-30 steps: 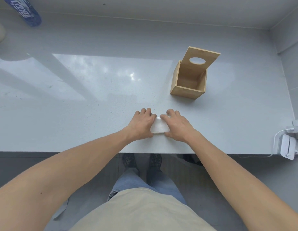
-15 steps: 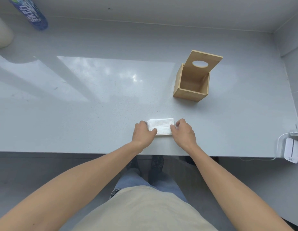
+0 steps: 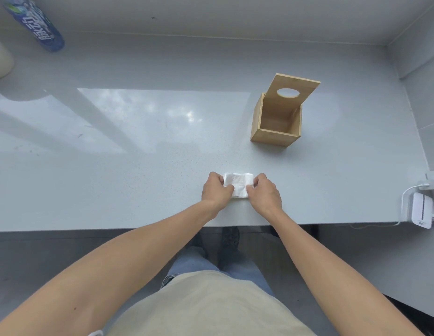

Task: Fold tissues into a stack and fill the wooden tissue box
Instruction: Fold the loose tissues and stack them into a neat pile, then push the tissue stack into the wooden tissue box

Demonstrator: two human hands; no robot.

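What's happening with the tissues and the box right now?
Left hand and right hand both pinching folded tissues on counter. Wooden tissue box open, looks empty. Path to box clear.

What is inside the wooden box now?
The wooden box looks empty: bare inner walls and floor show. Its near front wall hides the nearest strip of the floor.

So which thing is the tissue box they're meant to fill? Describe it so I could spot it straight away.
Start from the wide pale grey counter and look beyond the hands, to the right. The wooden tissue box stands there alone, away from the white folded tissue. It is the only tan wooden thing, its lid tipped up showing an oval hole.
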